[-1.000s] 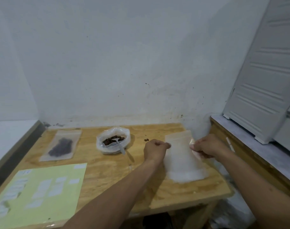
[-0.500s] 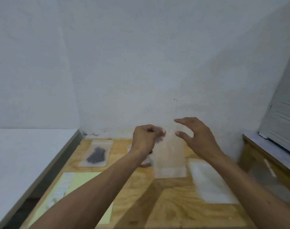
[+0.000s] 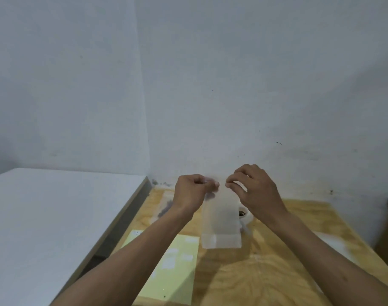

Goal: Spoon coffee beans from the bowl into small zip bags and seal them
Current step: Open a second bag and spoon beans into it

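Note:
A frosted, empty zip bag (image 3: 221, 226) hangs upright in the air above the wooden table (image 3: 266, 272). My left hand (image 3: 192, 194) pinches its top edge on the left, and my right hand (image 3: 254, 191) pinches the top edge on the right. Behind the bag and my right wrist, the white bowl (image 3: 246, 215) with dark coffee beans shows only partly. A filled zip bag with beans (image 3: 164, 206) lies flat at the table's far left, half hidden by my left hand.
A pale yellow sheet with white labels (image 3: 177, 266) lies on the table's near left. A stack of flat frosted bags (image 3: 336, 244) sits at the right. A white surface (image 3: 45, 228) borders the table's left side; walls stand close behind.
The view swung left. One bag came off the stack at the right, rose in my left hand, and my right hand, open a moment ago, now pinches its top edge too.

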The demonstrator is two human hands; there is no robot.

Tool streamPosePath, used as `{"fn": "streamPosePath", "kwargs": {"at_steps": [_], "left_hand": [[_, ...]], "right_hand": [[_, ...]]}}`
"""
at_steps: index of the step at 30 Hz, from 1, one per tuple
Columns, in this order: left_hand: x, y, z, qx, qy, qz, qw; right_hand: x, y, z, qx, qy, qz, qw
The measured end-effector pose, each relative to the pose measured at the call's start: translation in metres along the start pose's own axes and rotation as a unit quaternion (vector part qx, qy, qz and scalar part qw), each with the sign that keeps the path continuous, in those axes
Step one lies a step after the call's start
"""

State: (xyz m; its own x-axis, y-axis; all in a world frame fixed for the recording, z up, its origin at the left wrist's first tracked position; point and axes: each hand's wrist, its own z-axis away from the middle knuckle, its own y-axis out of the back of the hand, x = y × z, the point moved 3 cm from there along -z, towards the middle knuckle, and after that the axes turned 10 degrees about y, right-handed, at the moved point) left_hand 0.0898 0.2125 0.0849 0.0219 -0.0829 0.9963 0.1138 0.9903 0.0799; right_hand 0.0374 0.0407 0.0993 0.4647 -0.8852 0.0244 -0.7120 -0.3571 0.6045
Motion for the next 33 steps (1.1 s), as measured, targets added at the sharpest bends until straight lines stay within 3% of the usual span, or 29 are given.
{"fn": "streamPosePath", "kwargs": {"at_steps": [9, 14, 19, 22, 27, 30, 33], "left_hand": [[-0.002, -0.001, -0.01, -0.034, -0.067, -0.088, 0.993], [0.008, -0.004, -0.008, -0.118, 0.02, -0.031, 0.992], [0.015, -0.005, -0.017, -0.133, 0.042, -0.095, 0.986], [0.013, -0.003, -0.025, -0.089, 0.043, -0.119, 0.988], [0.012, 0.0, -0.03, 0.044, -0.04, -0.248, 0.967], [0.009, -0.001, -0.03, 0.04, -0.06, -0.258, 0.964], [0.013, -0.001, -0.025, -0.016, -0.061, -0.257, 0.964]], "right_hand": [[0.011, -0.007, -0.004, -0.175, -0.074, -0.062, 0.98], [0.015, -0.005, -0.005, -0.163, -0.091, -0.007, 0.982], [0.007, -0.011, -0.007, -0.117, 0.027, 0.056, 0.991], [0.006, -0.015, -0.008, -0.106, 0.075, 0.059, 0.99], [-0.009, -0.022, -0.013, -0.139, 0.102, 0.009, 0.985], [-0.01, -0.022, -0.016, -0.243, 0.031, -0.008, 0.969], [-0.002, -0.019, -0.018, -0.279, -0.023, -0.039, 0.959]]}}
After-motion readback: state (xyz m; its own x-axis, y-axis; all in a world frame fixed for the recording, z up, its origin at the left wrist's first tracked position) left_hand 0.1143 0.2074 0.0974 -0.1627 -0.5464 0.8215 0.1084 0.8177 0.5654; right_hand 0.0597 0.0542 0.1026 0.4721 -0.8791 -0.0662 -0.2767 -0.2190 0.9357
